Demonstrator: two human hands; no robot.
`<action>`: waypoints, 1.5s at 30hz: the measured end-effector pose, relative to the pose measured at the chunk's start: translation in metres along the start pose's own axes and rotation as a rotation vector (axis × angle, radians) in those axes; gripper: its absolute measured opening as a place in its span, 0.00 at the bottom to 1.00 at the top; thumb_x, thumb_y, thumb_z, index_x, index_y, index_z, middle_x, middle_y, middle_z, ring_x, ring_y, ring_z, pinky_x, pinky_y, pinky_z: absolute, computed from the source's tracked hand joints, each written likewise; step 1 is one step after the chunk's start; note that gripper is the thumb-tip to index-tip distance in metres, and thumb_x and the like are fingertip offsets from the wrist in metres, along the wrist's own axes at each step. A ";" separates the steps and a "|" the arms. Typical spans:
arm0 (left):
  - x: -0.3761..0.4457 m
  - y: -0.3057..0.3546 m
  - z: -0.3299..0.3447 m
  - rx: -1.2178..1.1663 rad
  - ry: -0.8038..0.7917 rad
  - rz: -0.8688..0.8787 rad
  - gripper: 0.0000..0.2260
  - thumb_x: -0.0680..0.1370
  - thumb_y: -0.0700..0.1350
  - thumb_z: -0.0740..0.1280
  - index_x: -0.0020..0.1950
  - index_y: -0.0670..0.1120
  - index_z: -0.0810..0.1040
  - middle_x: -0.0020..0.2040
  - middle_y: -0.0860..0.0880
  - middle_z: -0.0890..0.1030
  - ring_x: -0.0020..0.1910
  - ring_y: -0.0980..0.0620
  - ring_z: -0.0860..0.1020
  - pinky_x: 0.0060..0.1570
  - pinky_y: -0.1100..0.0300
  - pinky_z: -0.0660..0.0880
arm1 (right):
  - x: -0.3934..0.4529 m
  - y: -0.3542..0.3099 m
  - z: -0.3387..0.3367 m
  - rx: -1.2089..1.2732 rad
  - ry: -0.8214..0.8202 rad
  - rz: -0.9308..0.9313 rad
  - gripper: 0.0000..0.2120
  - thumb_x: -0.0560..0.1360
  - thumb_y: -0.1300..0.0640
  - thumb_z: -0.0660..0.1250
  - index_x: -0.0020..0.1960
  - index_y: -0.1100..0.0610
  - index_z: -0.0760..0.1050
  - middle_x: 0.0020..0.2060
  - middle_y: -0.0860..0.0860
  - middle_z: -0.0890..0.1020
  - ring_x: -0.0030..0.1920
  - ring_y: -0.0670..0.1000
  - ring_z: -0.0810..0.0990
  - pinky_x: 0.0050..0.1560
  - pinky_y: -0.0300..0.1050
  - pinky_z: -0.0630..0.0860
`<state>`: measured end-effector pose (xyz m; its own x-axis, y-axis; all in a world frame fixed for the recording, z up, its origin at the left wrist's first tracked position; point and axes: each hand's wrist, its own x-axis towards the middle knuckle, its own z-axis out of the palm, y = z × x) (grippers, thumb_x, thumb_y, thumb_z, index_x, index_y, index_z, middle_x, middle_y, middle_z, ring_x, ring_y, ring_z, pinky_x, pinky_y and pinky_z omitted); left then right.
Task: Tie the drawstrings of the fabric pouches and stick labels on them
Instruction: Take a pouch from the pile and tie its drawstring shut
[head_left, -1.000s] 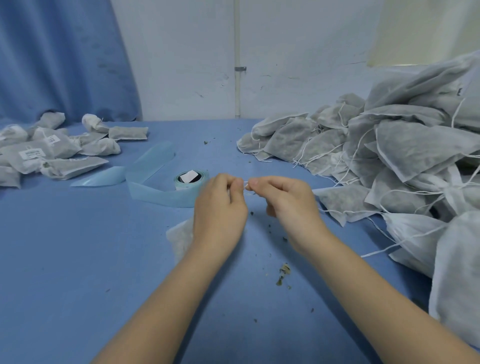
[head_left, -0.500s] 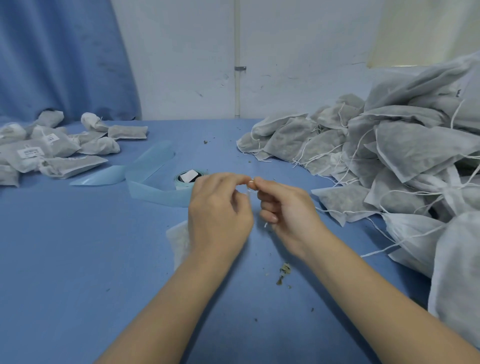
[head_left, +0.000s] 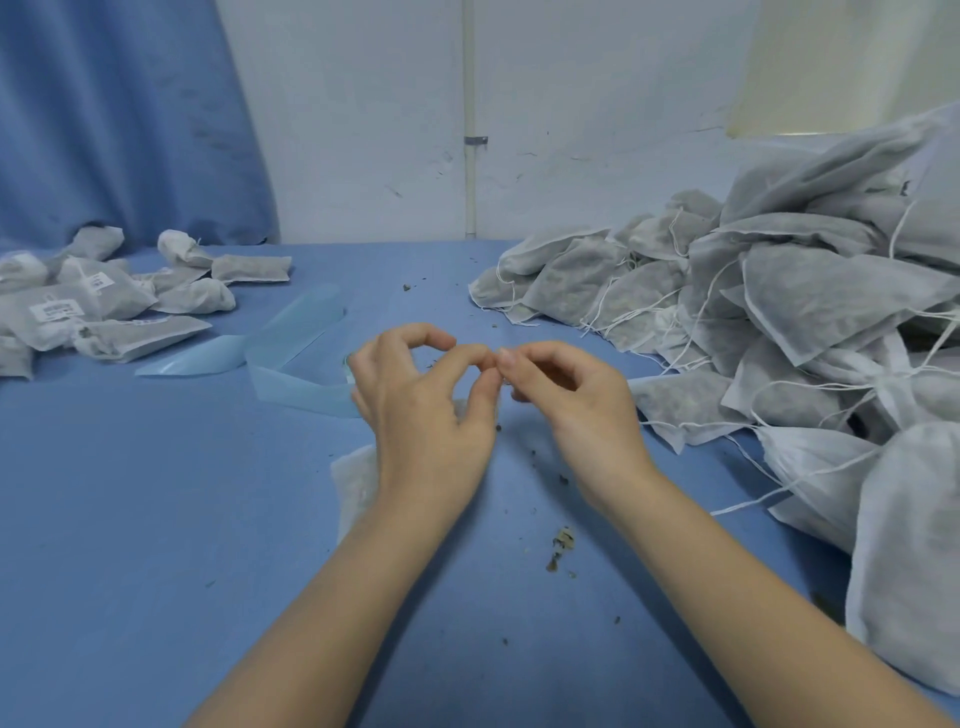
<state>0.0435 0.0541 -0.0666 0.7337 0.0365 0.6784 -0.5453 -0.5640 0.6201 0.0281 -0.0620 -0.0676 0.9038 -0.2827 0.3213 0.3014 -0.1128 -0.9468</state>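
knot in progress: risk of a slack tie

left hand (head_left: 426, 410) and right hand (head_left: 566, 400) meet fingertip to fingertip, each apparently pinching a drawstring end; the string itself is too fine to make out. the pouch being tied (head_left: 358, 478) lies on the table (head_left: 156, 519), mostly hidden under the left wrist. judged risks: a thin string slipping from either pinch, leaving the neck loose; herb crumbs (head_left: 561, 545) suggest spillage. label backing strip (head_left: 296, 384) sits just beyond the hands. untied pile (head_left: 779, 312) waits at right.
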 end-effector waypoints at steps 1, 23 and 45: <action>0.000 0.001 -0.001 -0.044 -0.039 -0.065 0.03 0.75 0.48 0.69 0.43 0.56 0.82 0.53 0.53 0.70 0.57 0.53 0.60 0.59 0.59 0.58 | 0.000 0.001 0.002 0.003 -0.020 -0.003 0.04 0.75 0.53 0.69 0.44 0.52 0.80 0.41 0.44 0.85 0.44 0.40 0.81 0.48 0.32 0.74; 0.021 -0.003 -0.016 -0.653 -0.392 -0.799 0.22 0.63 0.56 0.76 0.52 0.48 0.79 0.44 0.51 0.81 0.41 0.53 0.80 0.37 0.60 0.74 | 0.022 -0.012 0.005 0.477 0.446 0.108 0.04 0.73 0.58 0.73 0.40 0.54 0.80 0.18 0.43 0.62 0.17 0.44 0.59 0.20 0.35 0.59; 0.020 -0.007 -0.013 -0.832 -0.213 -0.755 0.06 0.77 0.35 0.64 0.48 0.37 0.80 0.42 0.44 0.84 0.41 0.48 0.82 0.45 0.55 0.78 | 0.016 -0.001 0.005 -0.143 -0.088 -0.174 0.09 0.71 0.58 0.74 0.37 0.44 0.81 0.42 0.42 0.77 0.42 0.35 0.76 0.46 0.27 0.67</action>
<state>0.0566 0.0692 -0.0519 0.9986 -0.0515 -0.0098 0.0232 0.2664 0.9636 0.0438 -0.0616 -0.0616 0.8669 -0.1634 0.4710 0.4147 -0.2883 -0.8631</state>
